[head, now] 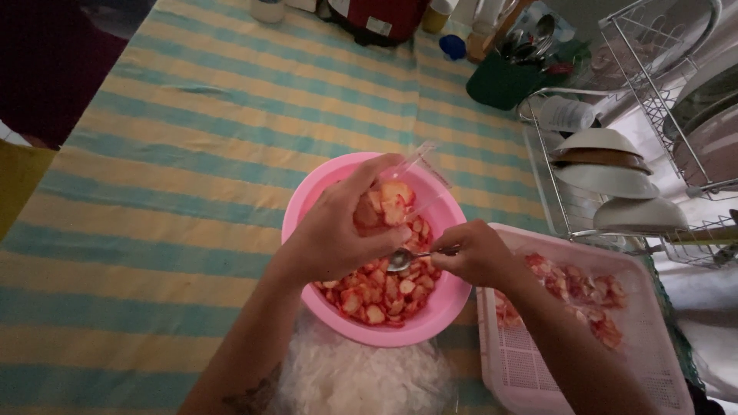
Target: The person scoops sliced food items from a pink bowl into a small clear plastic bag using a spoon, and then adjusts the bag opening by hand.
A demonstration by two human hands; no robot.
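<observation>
1. The left hand pinches a clear plastic bag open over the pink bowl, centre of the frame.
2. The right hand grips a metal spoon, its scoop among the red-edged slices.
3. Judged best: keep the bag's mouth low and wide.
4. The pink tray crowds the lower right; the striped cloth at left lies open.

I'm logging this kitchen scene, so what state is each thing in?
Pink bowl: part full of red-and-white slices.
Clear plastic bag: open, partly filled, held over the bowl.
Left hand: closed on the bag.
Metal spoon: held low over the slices.
Right hand: closed on the spoon handle.
Pink basket tray: holds some slices.
White bowls: stacked upside down in the rack.
</observation>
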